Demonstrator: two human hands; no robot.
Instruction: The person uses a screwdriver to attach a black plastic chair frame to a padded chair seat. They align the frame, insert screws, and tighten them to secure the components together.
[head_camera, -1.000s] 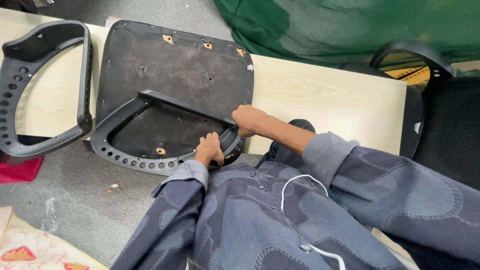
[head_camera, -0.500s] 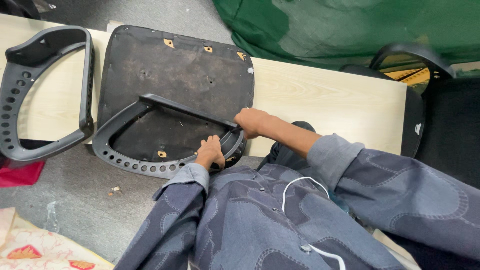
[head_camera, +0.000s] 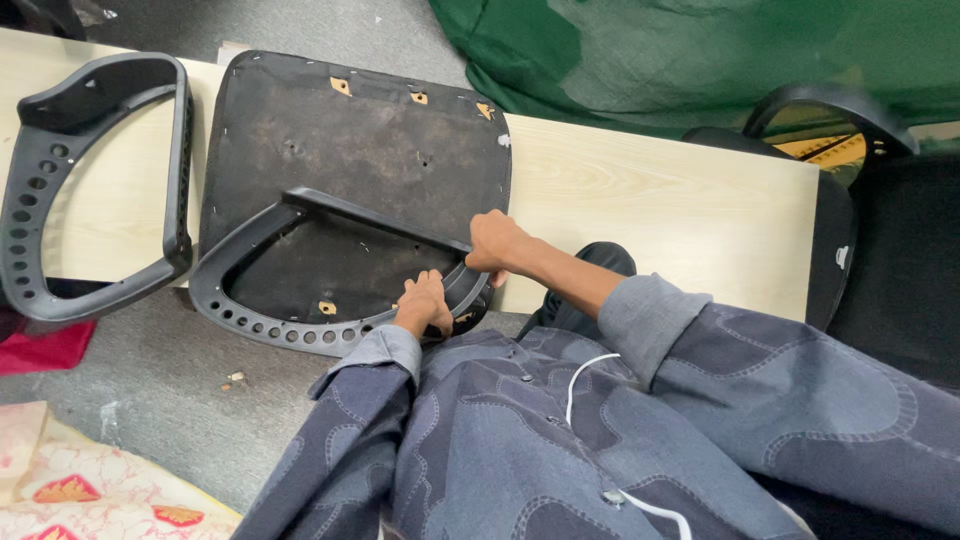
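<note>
Barely any change since the earlier frames: both hands stay on the black plastic armrest, the right hand sitting slightly higher on the straight bar, the left hand much where it was.

Armrest is a D-shaped loop lying flat on the upturned seat base, which rests on the pale wood worktop and overhangs its near edge. Right-hand fingers are wrapped closed around the bar end where it meets the curve. Left hand presses on the curved, hole-lined rim near the same corner, fingers curled over it; whether they fully close underneath, cannot tell.

Handling judgement: moulded plastic, stiff, light, not fragile, smooth but with rim and holes giving purchase. Best hold looks like the straight bar or the corner, where both hands are now. Seat base looks heavier, padded underside rough, unlikely to slide.

A second armrest lies apart at left on the worktop. Green cloth behind, black chair at right.
</note>
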